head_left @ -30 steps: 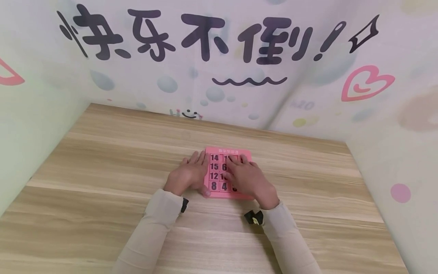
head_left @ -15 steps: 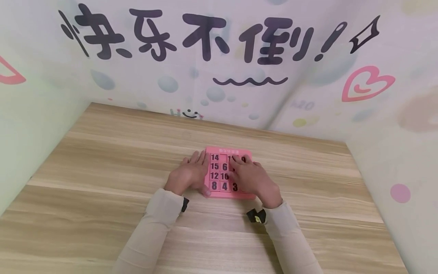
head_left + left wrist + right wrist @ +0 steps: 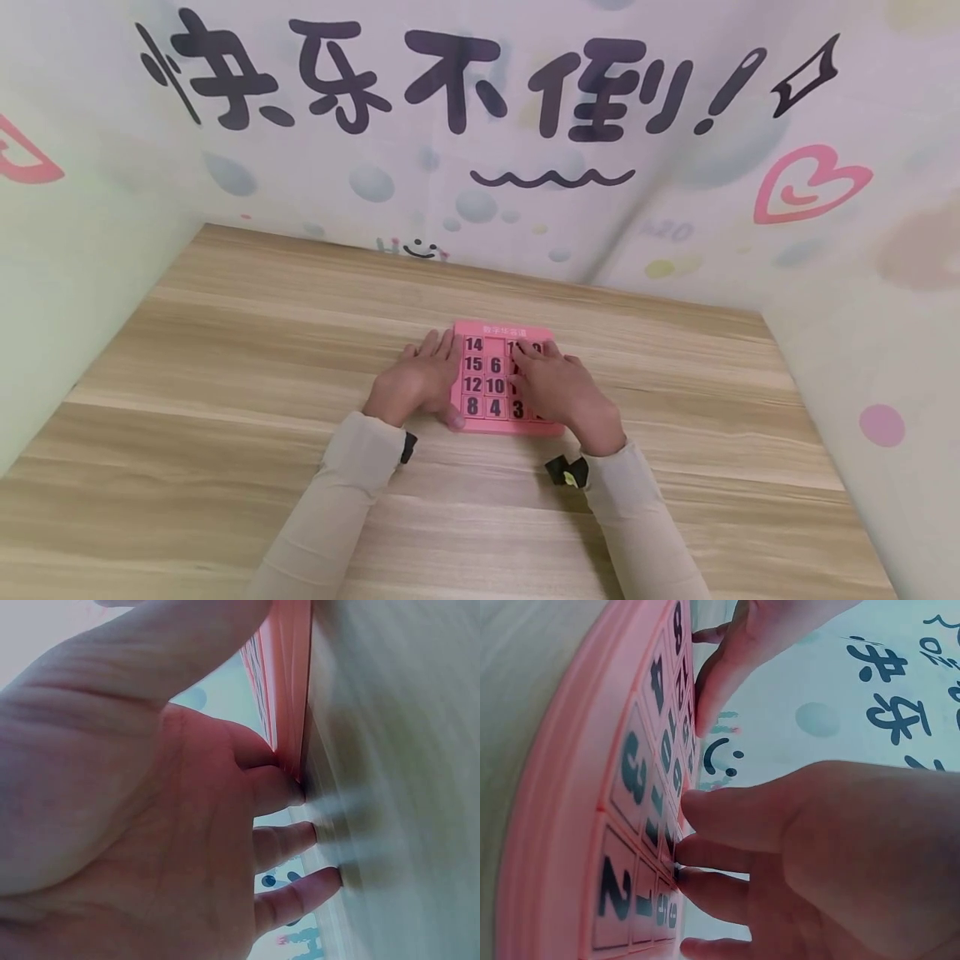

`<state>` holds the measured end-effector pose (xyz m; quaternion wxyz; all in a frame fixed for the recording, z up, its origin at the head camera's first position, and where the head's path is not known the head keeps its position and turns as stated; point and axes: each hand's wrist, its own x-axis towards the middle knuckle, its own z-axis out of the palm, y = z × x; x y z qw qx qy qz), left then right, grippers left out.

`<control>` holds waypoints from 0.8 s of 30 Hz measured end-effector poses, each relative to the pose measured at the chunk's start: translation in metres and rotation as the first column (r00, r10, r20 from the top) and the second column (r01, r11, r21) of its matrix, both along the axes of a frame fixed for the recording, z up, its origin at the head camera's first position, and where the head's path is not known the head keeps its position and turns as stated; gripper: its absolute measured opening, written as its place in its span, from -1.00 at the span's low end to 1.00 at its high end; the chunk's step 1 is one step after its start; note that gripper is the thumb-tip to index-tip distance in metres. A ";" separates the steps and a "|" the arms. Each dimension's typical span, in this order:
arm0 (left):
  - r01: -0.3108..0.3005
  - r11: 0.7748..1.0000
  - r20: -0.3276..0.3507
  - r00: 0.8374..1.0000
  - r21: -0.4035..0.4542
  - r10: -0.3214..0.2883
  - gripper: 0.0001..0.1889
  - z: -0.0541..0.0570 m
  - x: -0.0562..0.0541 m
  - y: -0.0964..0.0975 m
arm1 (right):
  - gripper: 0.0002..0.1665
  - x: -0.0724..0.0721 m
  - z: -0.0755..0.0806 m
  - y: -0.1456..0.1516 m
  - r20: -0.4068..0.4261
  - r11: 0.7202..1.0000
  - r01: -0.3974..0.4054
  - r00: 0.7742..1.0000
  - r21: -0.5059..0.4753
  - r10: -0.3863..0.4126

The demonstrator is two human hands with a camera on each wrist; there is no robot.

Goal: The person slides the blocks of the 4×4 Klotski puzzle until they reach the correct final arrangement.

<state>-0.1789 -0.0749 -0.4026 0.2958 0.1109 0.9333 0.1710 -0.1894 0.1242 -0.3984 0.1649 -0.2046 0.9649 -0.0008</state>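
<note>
A pink sliding number puzzle [image 3: 502,427] lies flat on the table, its numbered tiles set in a square frame. In the top row, the second slot [image 3: 495,345] is bare, between the 14 tile [image 3: 473,345] and a partly covered tile. Along the frame's left edge rests my left hand [image 3: 415,382], fingers straight, thumb at the near left corner; its fingertips [image 3: 328,877] touch the table in the left wrist view. My right hand [image 3: 567,390] lies over the puzzle's right side and hides several tiles. Seen from the right wrist, its fingertips [image 3: 694,806] press on the tiles near the far row.
The wood-grain table [image 3: 225,367] spreads around the puzzle. A printed cloth wall [image 3: 420,187] with large black characters stands behind it, and pale walls close off both sides. Small black devices [image 3: 566,472] sit at both wrists.
A top-row tile has slid right from the second slot to the third under my right fingers, baring the second slot. My right hand has shifted slightly right; my left hand stays at the edge.
</note>
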 end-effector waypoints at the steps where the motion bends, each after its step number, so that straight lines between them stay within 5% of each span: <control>1: -0.001 1.000 0.001 1.000 0.001 0.001 0.29 0.000 0.000 0.000 | -0.34 0.000 -0.001 0.000 -0.012 1.000 -0.010 1.000 -0.010 0.010; 10: 0.012 1.000 -0.008 1.000 -0.019 -0.012 0.29 0.000 0.000 -0.001 | -0.38 0.002 -0.011 -0.014 -0.097 0.987 -0.080 0.993 -0.139 0.066; 24: 0.040 0.998 -0.032 0.999 -0.048 -0.041 0.28 0.000 -0.001 0.001 | -0.34 0.007 -0.019 -0.036 -0.086 0.990 -0.118 0.990 -0.075 0.111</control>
